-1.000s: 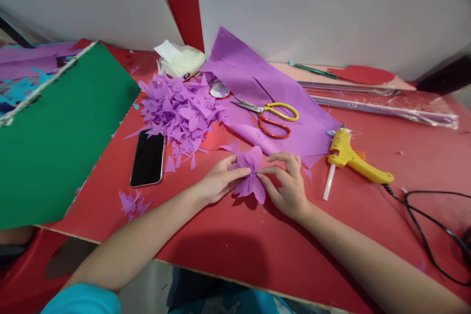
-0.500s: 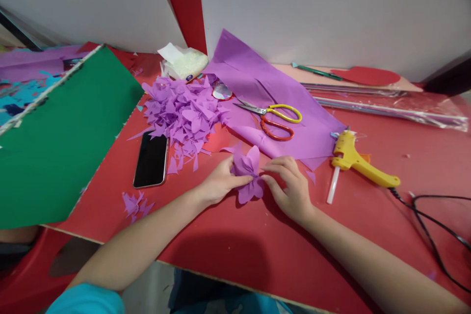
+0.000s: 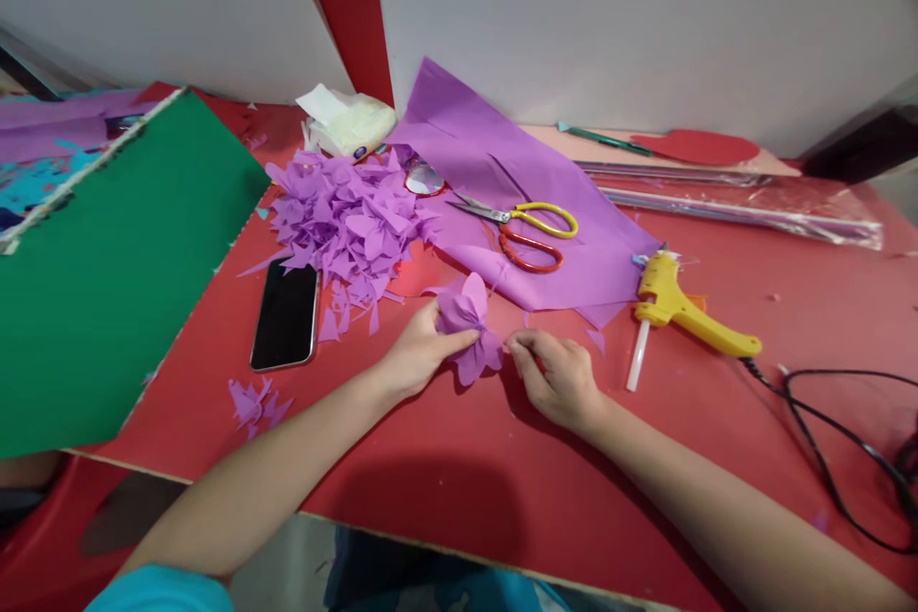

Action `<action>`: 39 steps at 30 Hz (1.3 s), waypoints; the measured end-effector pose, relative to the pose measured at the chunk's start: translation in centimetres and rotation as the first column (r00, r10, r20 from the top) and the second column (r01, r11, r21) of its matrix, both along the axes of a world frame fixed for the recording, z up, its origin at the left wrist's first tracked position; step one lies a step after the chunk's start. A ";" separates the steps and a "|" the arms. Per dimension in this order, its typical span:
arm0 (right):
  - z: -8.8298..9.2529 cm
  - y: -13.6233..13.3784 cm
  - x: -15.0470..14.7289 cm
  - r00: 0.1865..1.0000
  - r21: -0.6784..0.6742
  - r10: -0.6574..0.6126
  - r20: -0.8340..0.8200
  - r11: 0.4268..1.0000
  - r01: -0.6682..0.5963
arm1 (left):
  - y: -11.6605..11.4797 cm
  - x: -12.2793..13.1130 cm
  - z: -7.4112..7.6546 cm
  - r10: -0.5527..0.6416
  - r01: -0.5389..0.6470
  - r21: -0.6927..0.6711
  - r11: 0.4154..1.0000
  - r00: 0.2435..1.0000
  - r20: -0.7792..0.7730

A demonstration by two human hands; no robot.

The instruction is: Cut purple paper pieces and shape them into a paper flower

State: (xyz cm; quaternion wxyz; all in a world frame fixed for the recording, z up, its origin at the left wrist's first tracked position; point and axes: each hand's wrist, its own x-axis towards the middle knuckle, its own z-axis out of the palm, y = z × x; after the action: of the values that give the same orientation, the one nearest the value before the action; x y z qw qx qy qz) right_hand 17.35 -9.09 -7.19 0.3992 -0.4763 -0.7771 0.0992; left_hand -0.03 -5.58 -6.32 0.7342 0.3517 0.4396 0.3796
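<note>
Between the thumb and fingers of my left hand [image 3: 417, 351] is a purple paper flower [image 3: 469, 337], its petals spread above the red table. Just to the flower's right, my right hand [image 3: 556, 378] has thumb and fingertips pinched together, a small gap away from the petals. Whatever is in that pinch, if anything, is too small to make out. Beyond the hands, scissors [image 3: 513, 215] with one yellow and one red handle lie on a purple sheet [image 3: 494, 153]. A heap of cut purple petals [image 3: 351, 220] sits to their left.
A yellow glue gun [image 3: 670, 301] with a black cord [image 3: 810, 440] lies at the right. On the left are a phone [image 3: 287, 316], a few purple scraps [image 3: 256, 406] and a green board [image 3: 136, 277]. Plastic-wrapped sticks [image 3: 738, 210] and a tissue pack [image 3: 351, 122] lie at the back.
My right hand has drawn off the flower, leaving a gap, and its fingers have curled in more tightly. The left hand still holds the flower. The whole view has shifted slightly.
</note>
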 end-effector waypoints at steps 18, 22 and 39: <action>0.3 0.6 -0.4 0.973 0.059 0.021 -0.232 0.998 -0.008 | -0.7 -0.2 -0.6 0.139 0.311 0.624 0.716 0.814 -0.564; 0.2 0.4 -0.4 0.976 0.072 0.048 -0.211 0.997 -0.033 | -0.9 -0.3 0.0 0.410 0.454 0.768 0.452 0.659 -0.630; 1.3 -0.3 0.3 0.900 0.431 -0.006 0.436 0.879 -0.204 | -2.0 -0.3 0.6 0.588 0.678 0.720 0.149 0.525 -0.616</action>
State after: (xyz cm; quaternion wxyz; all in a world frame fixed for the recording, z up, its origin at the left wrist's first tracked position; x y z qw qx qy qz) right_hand 17.63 -9.34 -5.86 0.3172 -0.3349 -0.8697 -0.1758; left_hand -0.32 -7.57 -5.71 -0.0010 0.8841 0.3515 0.3078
